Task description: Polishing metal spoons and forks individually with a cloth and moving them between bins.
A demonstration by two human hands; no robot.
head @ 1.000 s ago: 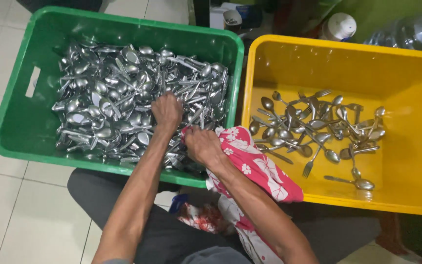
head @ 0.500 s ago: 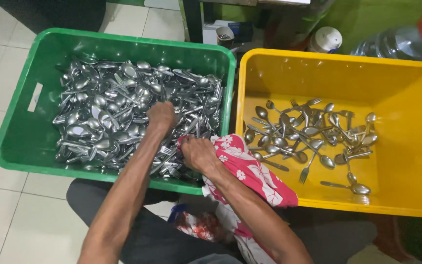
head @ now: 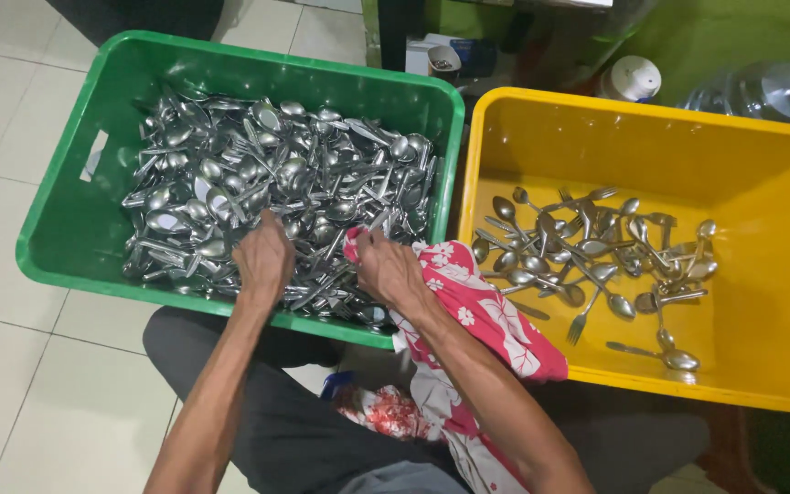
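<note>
Green crate (head: 66, 238) heaped with cutlery (head: 230, 183), yellow crate (head: 523, 137) holding fewer spoons (head: 596, 252)

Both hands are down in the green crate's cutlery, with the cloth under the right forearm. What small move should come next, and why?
Probably close the left hand on a few pieces from the heap in the green crate and lift them toward the floral cloth at the right hand. Both hands lie on the pile, and the yellow crate beside it holds only a few pieces.
</note>
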